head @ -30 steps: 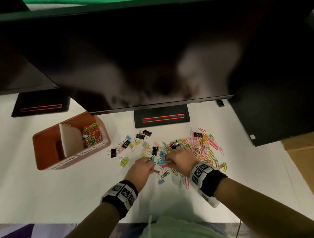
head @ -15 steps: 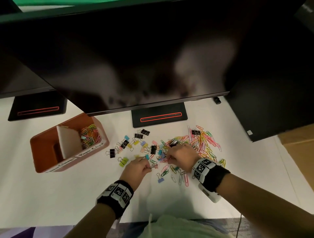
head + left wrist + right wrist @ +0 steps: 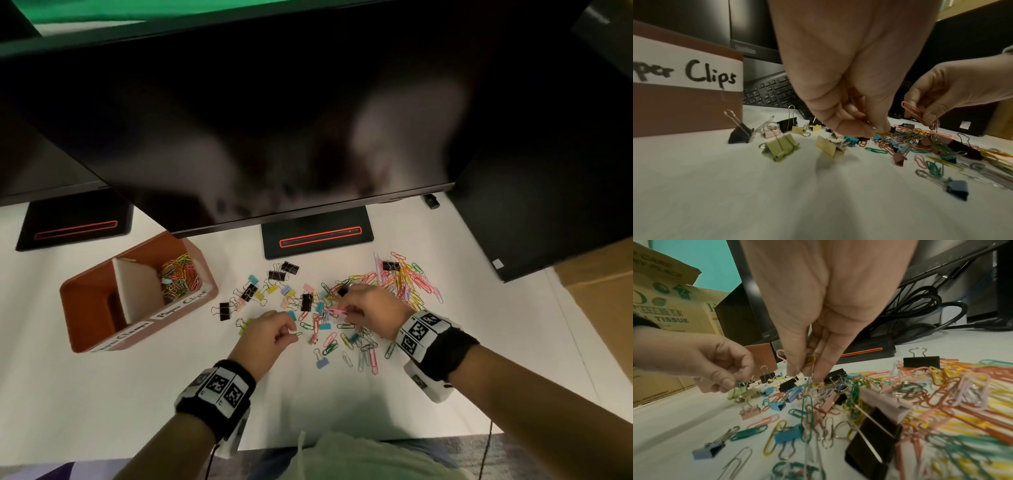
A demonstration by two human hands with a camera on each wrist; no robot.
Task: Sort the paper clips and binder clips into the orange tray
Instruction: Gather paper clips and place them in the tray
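The orange tray [image 3: 85,308] stands at the left, split by a white divider [image 3: 137,291]; its far compartment holds several coloured paper clips [image 3: 178,277]. A loose pile of paper clips [image 3: 407,284] and binder clips [image 3: 306,301] lies mid-table. My left hand [image 3: 289,334] hovers over the pile's left side and pinches a silver paper clip [image 3: 297,333]. My right hand [image 3: 344,310] pinches a pink paper clip [image 3: 337,311] with other clips; in the right wrist view a green clip [image 3: 807,410] dangles below its fingers [image 3: 797,368].
A large dark monitor [image 3: 274,120] overhangs the table; its base [image 3: 317,236] sits just behind the pile. A second base [image 3: 73,226] stands far left, a dark box [image 3: 548,205] and a cardboard box [image 3: 603,291] at the right. A keyboard [image 3: 768,94] lies behind.
Both hands have stayed over the pile. The left hand has drawn slightly back to the left with its silver clip; the right hand now shows a pink clip between its fingers.
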